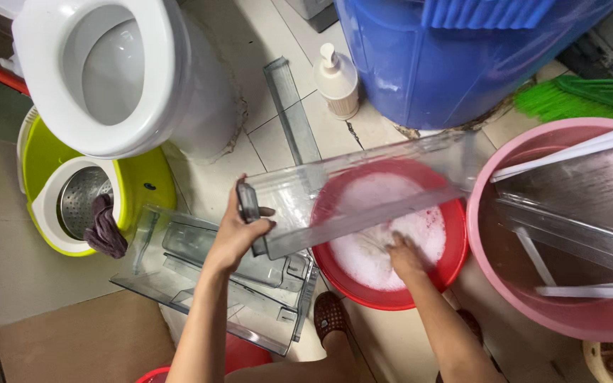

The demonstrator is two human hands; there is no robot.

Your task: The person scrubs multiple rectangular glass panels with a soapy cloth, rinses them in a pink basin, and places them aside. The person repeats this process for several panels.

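1. Left hand clenched around the near end wall of a long clear plastic bin, thumb on top, fingers wrapped over the edge.
2. Held above the red basin of soapy foam, clear of the floor; long axis running from the grip at lower left up toward the right, far end passing near the rim of the pink tub.
3. Lying entirely to the right of the left grip, so supported at one end only, the rest cantilevered over the suds.
4. Right hand down in the foam, directly under the middle of the bin; fingers buried in suds, so cannot tell whether clenched or released.
5. Nearer to the bin's middle and far end: the right hand, just below it and apart from it.
6. Close by on the floor: more clear trays beneath the left forearm, a pump bottle, a blue drum, a toilet, a green mop bucket.
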